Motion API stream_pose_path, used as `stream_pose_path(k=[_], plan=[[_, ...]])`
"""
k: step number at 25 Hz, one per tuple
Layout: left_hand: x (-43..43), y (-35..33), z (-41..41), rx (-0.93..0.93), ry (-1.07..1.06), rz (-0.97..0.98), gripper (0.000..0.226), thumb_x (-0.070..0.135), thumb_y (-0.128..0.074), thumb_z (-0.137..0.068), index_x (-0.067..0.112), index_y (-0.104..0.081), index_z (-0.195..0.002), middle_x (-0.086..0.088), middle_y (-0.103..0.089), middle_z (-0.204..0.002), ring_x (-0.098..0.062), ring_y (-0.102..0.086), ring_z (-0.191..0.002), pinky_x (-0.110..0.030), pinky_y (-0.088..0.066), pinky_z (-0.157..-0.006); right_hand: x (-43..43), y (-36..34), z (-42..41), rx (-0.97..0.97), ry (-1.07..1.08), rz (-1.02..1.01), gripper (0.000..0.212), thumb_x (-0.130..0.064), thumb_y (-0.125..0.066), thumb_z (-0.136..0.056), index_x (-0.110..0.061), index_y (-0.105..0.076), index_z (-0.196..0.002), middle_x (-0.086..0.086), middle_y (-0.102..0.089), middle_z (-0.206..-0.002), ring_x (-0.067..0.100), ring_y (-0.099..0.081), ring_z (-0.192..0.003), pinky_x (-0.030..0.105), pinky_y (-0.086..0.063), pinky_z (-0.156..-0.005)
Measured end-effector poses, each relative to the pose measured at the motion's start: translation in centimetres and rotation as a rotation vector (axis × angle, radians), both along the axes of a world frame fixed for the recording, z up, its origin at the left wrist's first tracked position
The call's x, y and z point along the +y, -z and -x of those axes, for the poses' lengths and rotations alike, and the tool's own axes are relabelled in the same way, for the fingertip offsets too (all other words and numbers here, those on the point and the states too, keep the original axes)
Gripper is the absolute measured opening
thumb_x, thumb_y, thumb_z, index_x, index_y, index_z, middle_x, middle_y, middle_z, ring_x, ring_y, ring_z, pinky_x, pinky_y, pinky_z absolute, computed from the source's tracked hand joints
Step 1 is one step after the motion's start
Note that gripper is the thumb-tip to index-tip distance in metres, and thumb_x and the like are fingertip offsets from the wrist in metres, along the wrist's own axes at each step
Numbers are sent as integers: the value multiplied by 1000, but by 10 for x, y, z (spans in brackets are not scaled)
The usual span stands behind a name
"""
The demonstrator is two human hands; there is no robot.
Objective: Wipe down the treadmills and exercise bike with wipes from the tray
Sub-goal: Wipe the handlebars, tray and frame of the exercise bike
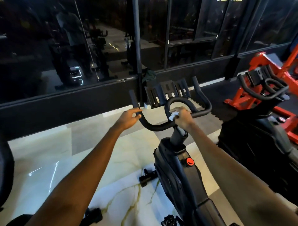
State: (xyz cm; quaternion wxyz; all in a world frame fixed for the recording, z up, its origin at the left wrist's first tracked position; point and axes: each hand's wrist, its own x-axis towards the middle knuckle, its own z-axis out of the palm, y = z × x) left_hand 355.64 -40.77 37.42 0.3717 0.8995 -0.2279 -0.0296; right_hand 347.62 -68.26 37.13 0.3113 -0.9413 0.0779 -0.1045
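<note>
A wipe [173,116] is gripped in the right hand [183,119] and pressed onto the handlebar [154,128] for cleaning; the left hand [129,119] is held open at the bar, probably for steadying.

No legible text, brand or number anywhere in view. At top edge of the dark window glass [201,24], yellowish lettering [229,0]: cropped by the frame border, unreadable. On the red knob [190,161] of the exercise bike [175,174], a dark curved marking: a symbol, not characters. On the neighbouring bike [251,137], a small round red-and-white emblem [281,119]: too small to read.
</note>
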Motion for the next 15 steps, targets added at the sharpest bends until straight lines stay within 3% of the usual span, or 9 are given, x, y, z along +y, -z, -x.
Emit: stream_pose_path(k=[4,7,11,15], plan=[[-13,39,-23,-71,177,-144,37,22,-62,-100,20,-64,-136,-3,-53,-149,-18,-41,-142,-24,-25,-115,25,39,-1,-46,78,-46,44,3,-54,-90,-9,-59,-132,11,-63,-121,26,-62,-111,11,-36,-88],[-10,63,-38,-129,291,-205,40,31,-62,-100,20,-61,-138,-1,-49,-152,-19,-35,-146,-32,-23,-119,38,59,1,-136,157,-20,36,2,-58,-92,-4,-63,-127,14,-59,-122,31,-62,-107,22,-41,-91],[-5,86,-50,-218,347,-152,47,41,-65,-95,23,-61,-139,1,-46,-153,-17,-30,-148,-37,-24,-119,45,86,3,-258,304,41,28,0,-68,-87,-10,-74,-113,10,-55,-119,28,-58,-106,36,-48,-100],[-5,110,-56,-268,321,-21,43,42,-65,-95,24,-65,-134,4,-49,-149,-13,-31,-147,-43,-34,-118,54,81,-4,-259,317,-41,12,-10,-68,-90,-14,-77,-97,4,-63,-111,13,-58,-100,24,-47,-94]])
